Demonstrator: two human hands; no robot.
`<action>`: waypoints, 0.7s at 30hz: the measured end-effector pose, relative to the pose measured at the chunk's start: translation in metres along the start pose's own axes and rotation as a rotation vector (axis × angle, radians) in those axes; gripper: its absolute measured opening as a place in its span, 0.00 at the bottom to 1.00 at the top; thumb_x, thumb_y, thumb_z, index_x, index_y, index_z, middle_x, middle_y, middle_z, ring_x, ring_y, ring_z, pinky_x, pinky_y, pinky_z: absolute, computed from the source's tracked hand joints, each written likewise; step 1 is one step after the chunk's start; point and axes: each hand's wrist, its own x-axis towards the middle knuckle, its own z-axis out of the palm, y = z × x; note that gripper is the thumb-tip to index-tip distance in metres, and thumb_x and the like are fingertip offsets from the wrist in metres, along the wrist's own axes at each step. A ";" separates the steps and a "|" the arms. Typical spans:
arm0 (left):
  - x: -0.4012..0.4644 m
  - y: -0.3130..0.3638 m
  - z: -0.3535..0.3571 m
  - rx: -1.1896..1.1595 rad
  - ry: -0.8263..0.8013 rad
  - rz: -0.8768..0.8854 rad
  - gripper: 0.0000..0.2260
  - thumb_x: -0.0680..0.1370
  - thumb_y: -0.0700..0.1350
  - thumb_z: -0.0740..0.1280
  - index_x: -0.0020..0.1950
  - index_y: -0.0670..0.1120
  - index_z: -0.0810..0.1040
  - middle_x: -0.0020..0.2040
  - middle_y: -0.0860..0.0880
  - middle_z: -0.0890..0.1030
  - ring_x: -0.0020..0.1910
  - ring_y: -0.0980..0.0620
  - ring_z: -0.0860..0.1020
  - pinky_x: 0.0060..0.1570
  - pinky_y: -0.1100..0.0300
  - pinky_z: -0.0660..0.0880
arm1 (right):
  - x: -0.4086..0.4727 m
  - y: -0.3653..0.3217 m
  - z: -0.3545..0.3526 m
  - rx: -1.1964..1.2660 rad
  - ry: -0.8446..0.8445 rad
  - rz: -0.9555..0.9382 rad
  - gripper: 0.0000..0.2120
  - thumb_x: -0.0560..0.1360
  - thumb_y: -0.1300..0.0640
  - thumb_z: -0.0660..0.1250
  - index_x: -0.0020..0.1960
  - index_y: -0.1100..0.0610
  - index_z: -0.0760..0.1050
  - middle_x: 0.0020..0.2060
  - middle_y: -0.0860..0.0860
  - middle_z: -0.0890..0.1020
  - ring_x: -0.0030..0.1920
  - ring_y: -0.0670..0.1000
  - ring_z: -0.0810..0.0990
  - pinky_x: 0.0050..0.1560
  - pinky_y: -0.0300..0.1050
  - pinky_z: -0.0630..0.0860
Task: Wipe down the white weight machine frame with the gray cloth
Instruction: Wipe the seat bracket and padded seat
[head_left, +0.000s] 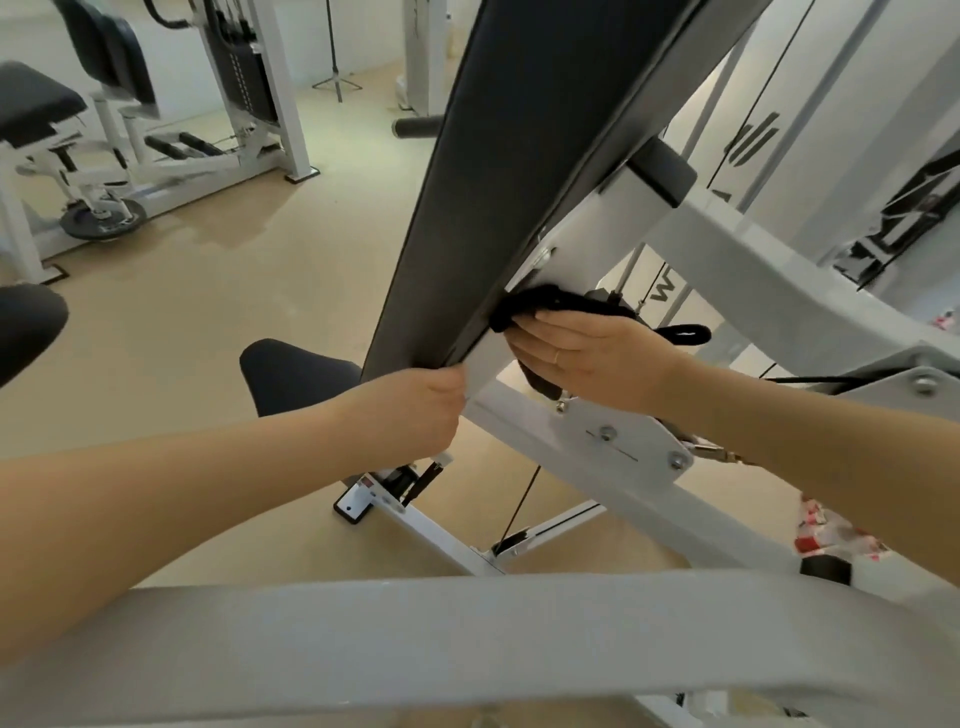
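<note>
The white weight machine frame (727, 244) fills the right half of the head view, with a long black back pad (519, 130) slanting up across the middle. My right hand (582, 353) presses a dark gray cloth (540, 304) flat against the white bar just under the pad's edge; part of the cloth hangs below my palm. At the pad's lower end my left hand (410, 410) grips the bottom of the white bar. A broad white frame bar (467, 634) runs across the foreground under both forearms.
A black seat (291, 374) sits below the pad. Black cables (519, 509) run down to a pulley near the floor. Another white machine with black pads (156, 130) stands at the back left on the beige floor. A tripod (335, 78) stands behind.
</note>
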 end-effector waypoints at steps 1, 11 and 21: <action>0.004 0.001 0.004 -0.043 -0.062 0.038 0.07 0.78 0.41 0.62 0.53 0.45 0.77 0.53 0.49 0.79 0.56 0.48 0.75 0.67 0.53 0.61 | -0.012 0.011 -0.005 -0.035 0.022 0.077 0.21 0.74 0.63 0.60 0.66 0.54 0.73 0.64 0.49 0.76 0.66 0.48 0.72 0.70 0.42 0.60; 0.002 -0.001 0.007 -0.151 -0.039 0.041 0.08 0.77 0.39 0.64 0.55 0.41 0.76 0.53 0.45 0.79 0.54 0.45 0.75 0.68 0.50 0.59 | -0.009 0.004 -0.031 0.076 -0.050 0.215 0.27 0.75 0.69 0.47 0.65 0.51 0.74 0.64 0.46 0.76 0.65 0.47 0.72 0.68 0.41 0.64; 0.002 -0.018 -0.021 -0.178 0.178 -0.081 0.13 0.78 0.43 0.63 0.60 0.39 0.74 0.58 0.41 0.76 0.61 0.41 0.71 0.69 0.44 0.56 | -0.046 0.053 -0.032 0.009 0.128 0.423 0.21 0.77 0.66 0.60 0.69 0.56 0.69 0.66 0.50 0.73 0.67 0.50 0.71 0.68 0.45 0.65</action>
